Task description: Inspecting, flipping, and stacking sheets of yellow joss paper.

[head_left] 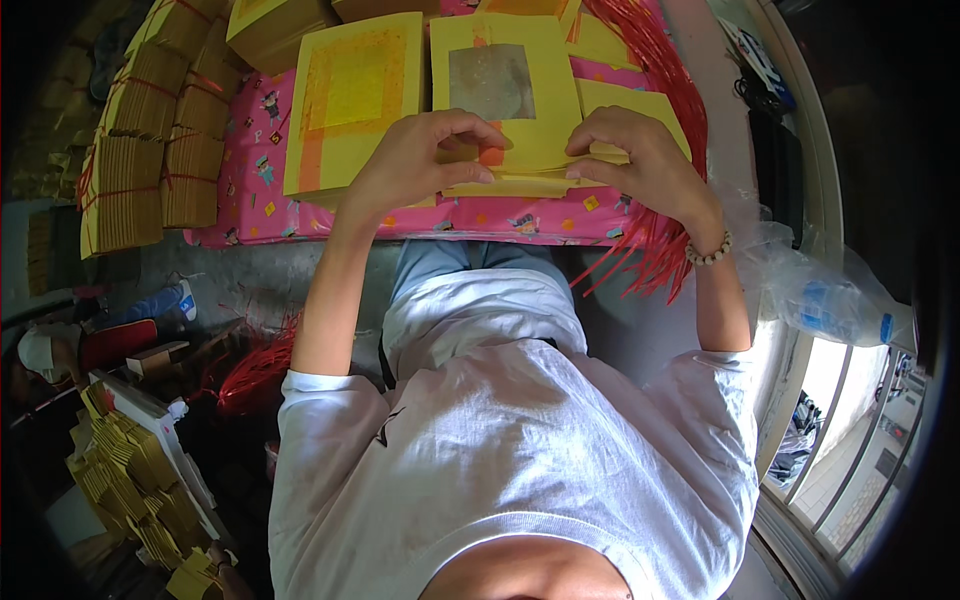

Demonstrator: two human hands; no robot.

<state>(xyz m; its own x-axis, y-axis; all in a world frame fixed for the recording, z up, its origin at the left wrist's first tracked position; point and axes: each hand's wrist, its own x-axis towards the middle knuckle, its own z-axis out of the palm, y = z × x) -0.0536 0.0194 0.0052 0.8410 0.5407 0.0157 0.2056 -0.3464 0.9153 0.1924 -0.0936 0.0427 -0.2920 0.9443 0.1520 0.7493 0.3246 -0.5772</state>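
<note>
A yellow paper sheet with a silver square (492, 84) and a small orange patch lies on a yellow paper stack in front of me. My left hand (425, 150) has its fingers curled over the sheet's near left part, thumb at the near edge. On the right side of that edge, my right hand (640, 155) curls the same way, a beaded bracelet on its wrist. Between the two hands the near edge looks bent up. Left of this stack is another yellow paper stack (360, 75), its top sheet bearing an orange-bordered bright yellow square.
Pink patterned cloth (262, 190) covers the table. Red strands (670, 90) hang over its right edge. Bundles of folded yellow paper (122, 195) tied with red string stand at left. A clear plastic bag (830, 295) hangs at right. Another person's hand (222, 568) is by papers at lower left.
</note>
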